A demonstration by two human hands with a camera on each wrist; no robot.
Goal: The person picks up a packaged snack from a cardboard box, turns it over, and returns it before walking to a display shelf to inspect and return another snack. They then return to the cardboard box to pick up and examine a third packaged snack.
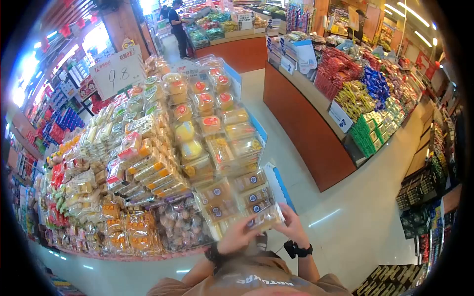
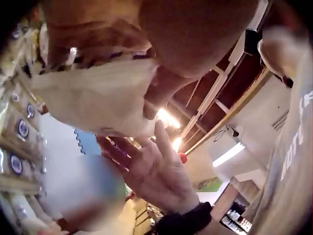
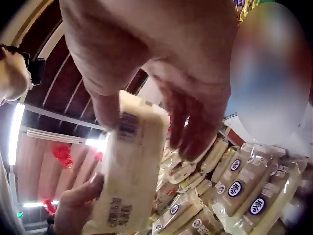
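Wrapped packet (image 3: pixel 134 166): one held, two hands (image 1: pixel 238 237) (image 1: pixel 294 228) clamped on it; handwritten 9.8 sign (image 1: pixel 118 74): one.

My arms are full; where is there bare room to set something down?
The pale floor is bare between the red-brown counter and dark stacked packs. A narrower strip runs between that counter and the heaped snacks, which are crowded beside the left hand.

It's a shop, a supermarket by the look of it! Wrapped food packets (image 1: pixel 143 153) heap high on the near left, and there's a handwritten price sign (image 1: pixel 118 74) reading 9.8 at the back! Over to the right, a display stand (image 1: pixel 303 130) brims with red packets (image 1: pixel 338 69) and blue packets (image 1: pixel 376 85), strip lights (image 1: pixel 414 14) blazing overhead, boxed goods (image 1: pixel 74 117) stacked far left!
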